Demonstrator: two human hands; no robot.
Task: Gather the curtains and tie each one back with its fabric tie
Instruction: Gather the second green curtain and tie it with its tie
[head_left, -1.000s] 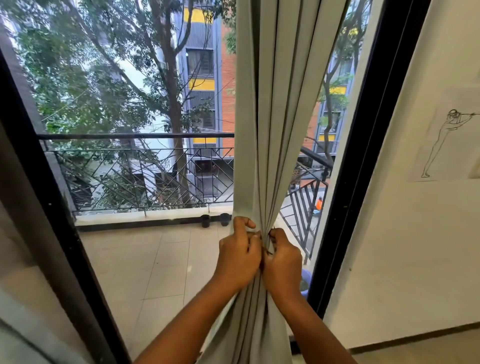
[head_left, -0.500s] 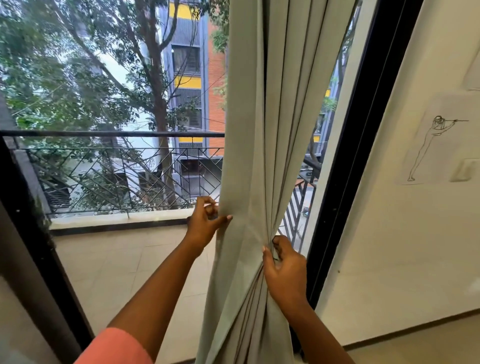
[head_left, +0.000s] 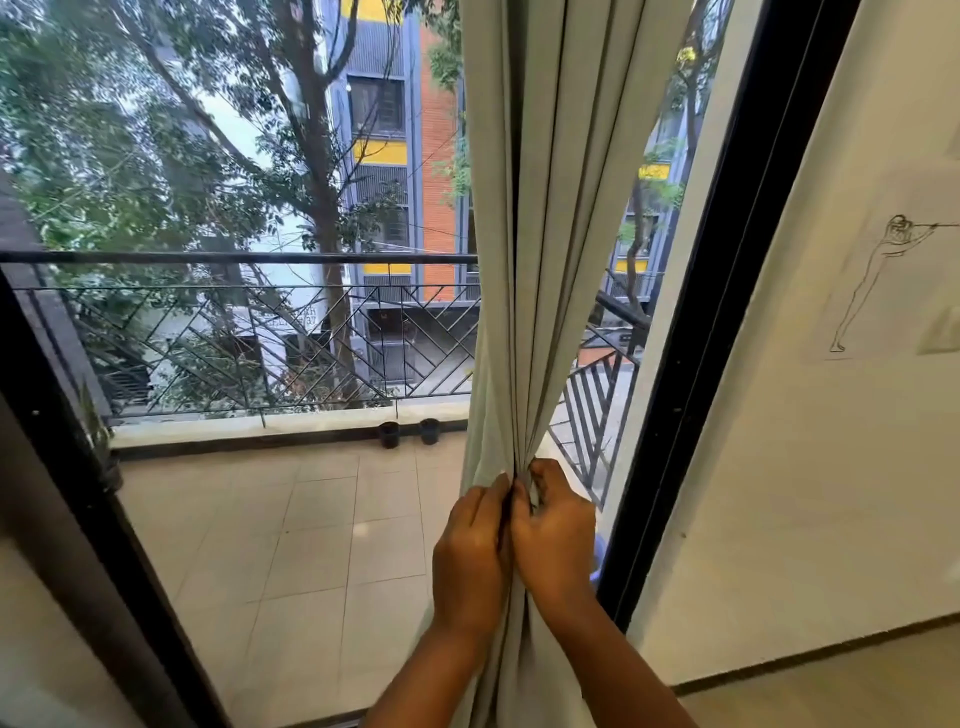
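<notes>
A pale grey-green curtain (head_left: 540, 249) hangs in front of the glass door, its folds bunched into a narrow column at waist height. My left hand (head_left: 470, 551) grips the bunched folds from the left side. My right hand (head_left: 553, 535) grips them from the right, fingers curled into the pleats. The two hands touch each other around the gathered fabric. No fabric tie shows in this view.
The black door frame (head_left: 717, 312) runs just right of the curtain, with a cream wall (head_left: 831, 467) bearing a line drawing beyond it. Behind the glass lie a tiled balcony (head_left: 311, 545), a black metal railing (head_left: 260, 343) and two small dark pots (head_left: 408, 432).
My left hand, which had reached out to the curtain's left edge half a second ago, has come back in and now clasps the folds beside my right hand.
</notes>
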